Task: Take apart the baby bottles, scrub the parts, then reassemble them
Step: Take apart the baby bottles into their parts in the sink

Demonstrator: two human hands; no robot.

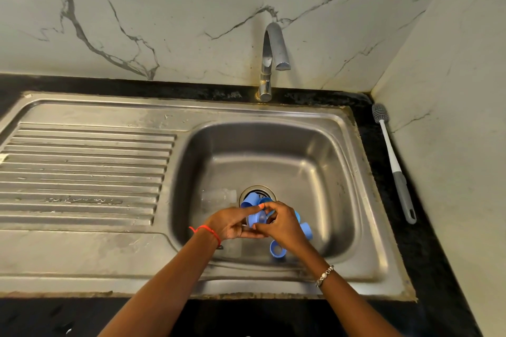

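1. Both hands meet over the steel sink (pixel 273 145): left hand (pixel 232 223) and right hand (pixel 282 224) fingers pinch a blue bottle collar with clear teat (pixel 258 218).
2. Loose blue caps (pixel 277 249) lie near the drain; a clear bottle (pixel 217 197) lies left.

brightness: moderate, warm and a little dull overall
glare: soft sheen on the sink (pixel 273 142) basin wall and on the tap (pixel 271 63) just behind the sink
shadows: faint, gathered in the sink's near corners; the black counter (pixel 427 254) beside the sink reads almost featureless
distortion: wide-angle bending curves the sink's rim toward the picture edges
sharpness: slightly soft throughout, the hands over the sink's drain mildly blurred
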